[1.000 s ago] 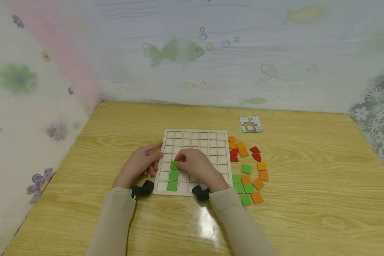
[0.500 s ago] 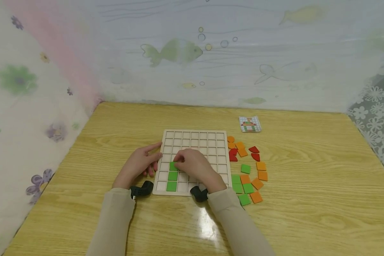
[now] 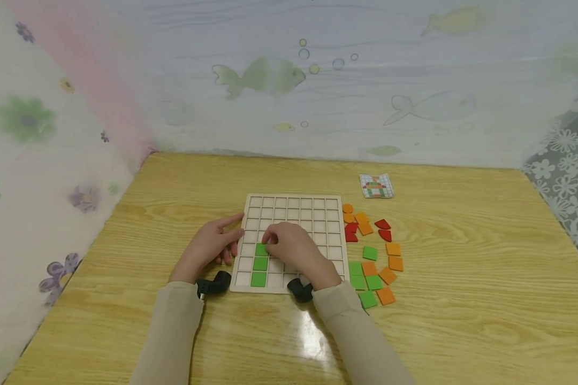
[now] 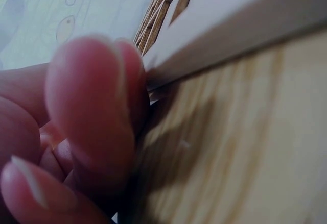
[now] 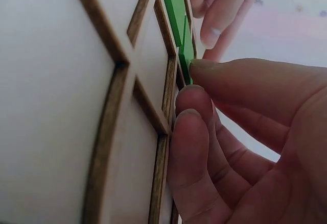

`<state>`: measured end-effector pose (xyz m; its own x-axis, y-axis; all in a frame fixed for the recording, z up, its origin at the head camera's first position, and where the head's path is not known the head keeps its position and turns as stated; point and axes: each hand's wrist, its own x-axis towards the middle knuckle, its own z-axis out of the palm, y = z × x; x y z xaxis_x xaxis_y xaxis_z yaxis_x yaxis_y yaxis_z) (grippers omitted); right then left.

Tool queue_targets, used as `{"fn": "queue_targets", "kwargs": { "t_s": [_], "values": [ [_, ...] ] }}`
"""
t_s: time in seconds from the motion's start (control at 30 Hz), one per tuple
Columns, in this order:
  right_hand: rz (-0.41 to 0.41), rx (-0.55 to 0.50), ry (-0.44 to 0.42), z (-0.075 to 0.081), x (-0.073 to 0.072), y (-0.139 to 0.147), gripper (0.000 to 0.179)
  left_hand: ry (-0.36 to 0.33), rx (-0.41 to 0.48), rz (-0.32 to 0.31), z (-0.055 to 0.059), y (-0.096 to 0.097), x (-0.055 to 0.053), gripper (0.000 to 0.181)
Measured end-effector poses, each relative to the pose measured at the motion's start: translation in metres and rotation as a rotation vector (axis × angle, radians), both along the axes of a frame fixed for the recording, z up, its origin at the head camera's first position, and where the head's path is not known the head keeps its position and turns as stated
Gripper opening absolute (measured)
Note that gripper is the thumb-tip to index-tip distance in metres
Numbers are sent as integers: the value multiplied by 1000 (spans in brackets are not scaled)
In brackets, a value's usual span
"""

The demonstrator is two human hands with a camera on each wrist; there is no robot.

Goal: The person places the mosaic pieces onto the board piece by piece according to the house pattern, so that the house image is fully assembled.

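Observation:
A wooden grid board (image 3: 306,203) lies on the table in the head view. Three green square tiles fill a column near its lower left, the topmost green tile (image 3: 260,249) being partly covered by my right hand (image 3: 296,248). Seen from the right wrist, my thumb touches that green tile (image 5: 186,50), with curled fingertips close by at its edge. My left hand (image 3: 212,243) rests along the board's left side, index finger and thumb reaching its rim. From the left wrist, the fingertips (image 4: 87,96) show right at the board's side wall (image 4: 230,43).
Loose orange squares (image 3: 393,249), green squares (image 3: 367,299) and red curved pieces (image 3: 382,224) are scattered right of the board. Behind them lies a small printed pattern card (image 3: 376,186). Black wrist devices (image 3: 214,283) sit by both sleeves. A painted wall (image 3: 270,117) borders the table's back.
The right fingers shift very slightly at the topmost green tile, which stays in the same cell. My left hand keeps its place at the board's edge.

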<state>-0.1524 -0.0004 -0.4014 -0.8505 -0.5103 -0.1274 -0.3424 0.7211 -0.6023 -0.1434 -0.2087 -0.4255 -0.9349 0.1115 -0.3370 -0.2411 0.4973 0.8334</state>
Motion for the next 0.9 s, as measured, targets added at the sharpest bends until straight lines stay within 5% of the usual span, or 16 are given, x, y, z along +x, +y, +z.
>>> {"fn": "queue_targets", "kwargs": {
  "t_s": [0.4, 0.9],
  "values": [
    [95, -106, -140, 3, -10, 18, 21, 5, -2, -3, 1, -1, 0, 49],
    [-28, -185, -181, 9, -24, 62, 22, -4, 39, -10, 3, -1, 1, 49]
  ]
}}
